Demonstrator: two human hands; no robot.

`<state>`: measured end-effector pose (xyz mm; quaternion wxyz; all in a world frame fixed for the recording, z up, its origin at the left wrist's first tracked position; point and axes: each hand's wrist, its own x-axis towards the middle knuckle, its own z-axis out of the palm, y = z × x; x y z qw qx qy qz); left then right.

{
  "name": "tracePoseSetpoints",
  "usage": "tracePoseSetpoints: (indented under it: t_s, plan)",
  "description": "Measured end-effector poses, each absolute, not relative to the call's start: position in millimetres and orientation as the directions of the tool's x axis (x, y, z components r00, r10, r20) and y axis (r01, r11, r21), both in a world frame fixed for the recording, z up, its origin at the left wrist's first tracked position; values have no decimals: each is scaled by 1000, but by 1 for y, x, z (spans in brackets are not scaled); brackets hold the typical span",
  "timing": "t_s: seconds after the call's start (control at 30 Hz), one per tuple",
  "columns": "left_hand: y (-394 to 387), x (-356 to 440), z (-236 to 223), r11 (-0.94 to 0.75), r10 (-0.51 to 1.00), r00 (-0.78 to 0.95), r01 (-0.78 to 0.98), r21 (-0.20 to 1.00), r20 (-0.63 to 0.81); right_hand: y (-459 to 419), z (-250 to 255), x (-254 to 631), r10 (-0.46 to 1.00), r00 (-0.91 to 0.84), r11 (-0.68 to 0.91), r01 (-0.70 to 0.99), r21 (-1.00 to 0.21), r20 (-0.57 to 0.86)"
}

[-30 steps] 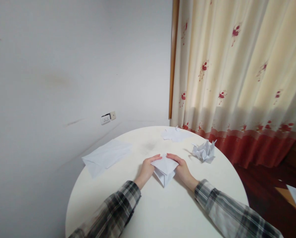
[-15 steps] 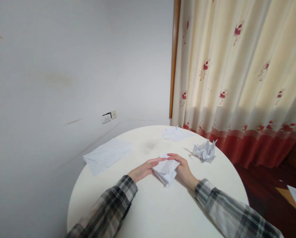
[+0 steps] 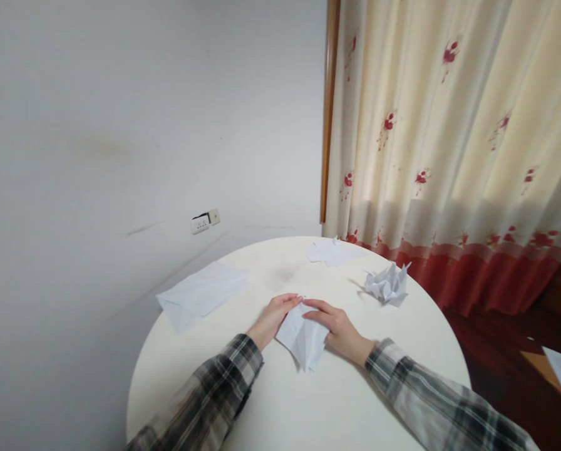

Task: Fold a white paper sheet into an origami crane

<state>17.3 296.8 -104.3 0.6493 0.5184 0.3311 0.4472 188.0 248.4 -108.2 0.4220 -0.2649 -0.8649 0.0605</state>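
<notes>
Between my two hands, over the middle of the round white table point(image 3: 280, 401), is a folded sheet of white paper point(image 3: 302, 341), diamond-like with its point toward me and creases down its middle. My left hand point(image 3: 273, 319) grips its left edge, fingertips at the far corner. From the right, my right hand point(image 3: 334, 326) closes on the paper, its fingers lying across the upper part near the same corner. Its thumb is hidden behind or under the paper.
Folded paper cranes point(image 3: 387, 285) lie clustered at the table's right. Flat white sheets point(image 3: 205, 291) lie at the left, and more paper pieces point(image 3: 330, 252) at the far edge. A wall with a socket point(image 3: 200, 225) and a floral curtain point(image 3: 426, 125) stand behind.
The folded paper has flattened from a partly spread shape into a narrower diamond and shifted slightly toward me and left. Both hands have moved their fingers to its far corner.
</notes>
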Motion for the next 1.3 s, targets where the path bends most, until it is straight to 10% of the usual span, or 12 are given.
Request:
tracePoseSetpoints:
  t_s: [1.3]
  plan:
    - [291,18,-92,127,935,354,-325,937,-4,252,-113,191,524,-490,841,426,-333,697]
